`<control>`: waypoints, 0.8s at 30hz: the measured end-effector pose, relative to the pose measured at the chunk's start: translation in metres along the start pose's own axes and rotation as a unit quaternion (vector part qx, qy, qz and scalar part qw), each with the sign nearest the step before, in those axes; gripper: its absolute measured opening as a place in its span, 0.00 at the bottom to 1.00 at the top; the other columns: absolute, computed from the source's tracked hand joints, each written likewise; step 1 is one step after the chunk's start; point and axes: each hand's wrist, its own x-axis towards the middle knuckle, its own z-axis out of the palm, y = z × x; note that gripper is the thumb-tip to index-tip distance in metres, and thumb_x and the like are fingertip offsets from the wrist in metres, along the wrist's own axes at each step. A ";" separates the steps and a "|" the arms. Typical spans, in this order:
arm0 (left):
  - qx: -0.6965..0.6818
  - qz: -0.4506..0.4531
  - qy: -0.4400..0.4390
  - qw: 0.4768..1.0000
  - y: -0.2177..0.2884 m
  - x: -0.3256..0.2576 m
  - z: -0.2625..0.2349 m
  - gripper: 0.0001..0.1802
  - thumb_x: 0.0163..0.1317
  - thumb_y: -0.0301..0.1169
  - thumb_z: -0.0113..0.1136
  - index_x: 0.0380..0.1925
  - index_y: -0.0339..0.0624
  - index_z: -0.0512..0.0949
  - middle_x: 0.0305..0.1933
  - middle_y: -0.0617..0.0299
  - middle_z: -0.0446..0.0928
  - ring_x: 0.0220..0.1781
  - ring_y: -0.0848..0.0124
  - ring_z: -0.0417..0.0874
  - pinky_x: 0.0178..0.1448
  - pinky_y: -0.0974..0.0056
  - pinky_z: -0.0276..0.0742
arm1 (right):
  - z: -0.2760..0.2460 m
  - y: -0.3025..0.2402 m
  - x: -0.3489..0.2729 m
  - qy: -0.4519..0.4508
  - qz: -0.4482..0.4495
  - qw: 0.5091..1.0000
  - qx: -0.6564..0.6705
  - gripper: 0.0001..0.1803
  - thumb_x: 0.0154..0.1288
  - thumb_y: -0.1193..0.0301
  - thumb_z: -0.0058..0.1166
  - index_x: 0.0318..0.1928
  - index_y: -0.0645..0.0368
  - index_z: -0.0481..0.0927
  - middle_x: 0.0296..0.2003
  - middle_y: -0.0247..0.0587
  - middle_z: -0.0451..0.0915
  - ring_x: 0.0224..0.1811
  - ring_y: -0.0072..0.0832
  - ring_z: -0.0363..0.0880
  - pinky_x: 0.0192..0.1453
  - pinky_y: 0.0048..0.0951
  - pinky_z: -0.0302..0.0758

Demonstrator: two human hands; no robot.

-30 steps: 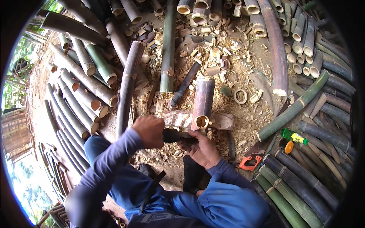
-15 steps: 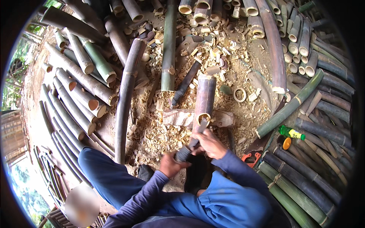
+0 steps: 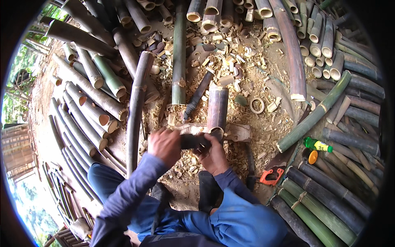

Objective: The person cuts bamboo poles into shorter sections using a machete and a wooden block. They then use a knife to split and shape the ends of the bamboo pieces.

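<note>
My left hand (image 3: 163, 145) is closed round the rear of a knife's thick black-wrapped handle (image 3: 190, 142), which lies roughly level, pointing right. My right hand (image 3: 214, 157) is closed at the handle's front end, against the near end of a short dark bamboo section (image 3: 217, 108). The blade is hidden by my right hand and the bamboo. The bamboo points away from me, its near end on a pale wooden block (image 3: 238, 132) between my feet. Another dark, wrapped tool (image 3: 198, 96) lies on the shavings just left of the bamboo.
Bamboo shavings (image 3: 228, 49) cover the ground ahead. A long dark bamboo pole (image 3: 138, 111) lies at left, a green one (image 3: 179, 57) ahead. Stacked bamboo (image 3: 325, 197) fills the right, beside an orange-handled saw (image 3: 271, 176) and a green bottle (image 3: 317, 144). A bamboo ring (image 3: 257, 106) lies right of the section.
My left hand has swung up and left, bringing the knife handle from slanted to nearly level. My right hand has shifted slightly left. The blade, seen before at the bamboo's opening, is hidden now.
</note>
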 end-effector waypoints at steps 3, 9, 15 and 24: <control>-0.238 -0.181 -0.155 0.942 -0.012 -0.037 0.020 0.18 0.44 0.41 0.76 0.34 0.42 0.88 0.33 0.52 0.87 0.36 0.57 0.90 0.46 0.54 0.85 | 0.016 -0.016 -0.008 -0.024 0.004 0.965 -0.260 0.13 0.77 0.68 0.50 0.48 0.65 0.81 0.41 0.45 0.85 0.39 0.31 0.85 0.42 0.38 0.87; 0.025 -0.049 -0.130 0.990 0.026 0.034 -0.072 0.09 0.51 0.37 0.70 0.23 0.43 0.84 0.29 0.56 0.85 0.34 0.59 0.89 0.37 0.54 0.83 | 0.021 -0.021 -0.013 -0.064 -0.002 0.997 0.036 0.13 0.78 0.67 0.50 0.51 0.64 0.80 0.42 0.46 0.85 0.41 0.34 0.86 0.50 0.39 0.87; 0.088 0.077 -0.095 0.989 0.043 0.007 -0.040 0.09 0.57 0.35 0.65 0.28 0.42 0.81 0.24 0.54 0.82 0.30 0.59 0.87 0.35 0.53 0.81 | 0.001 -0.007 -0.026 -0.096 0.047 0.991 0.074 0.13 0.78 0.63 0.52 0.56 0.54 0.77 0.52 0.37 0.84 0.51 0.29 0.83 0.60 0.40 0.79; -0.116 0.450 -0.049 0.884 0.154 0.032 0.030 0.50 0.42 0.35 0.79 0.70 0.53 0.68 0.60 0.54 0.72 0.65 0.55 0.79 0.56 0.52 0.82 | -0.063 -0.076 -0.058 0.084 -0.137 0.775 -0.611 0.21 0.67 0.63 0.61 0.56 0.59 0.75 0.53 0.46 0.78 0.53 0.34 0.79 0.61 0.37 0.76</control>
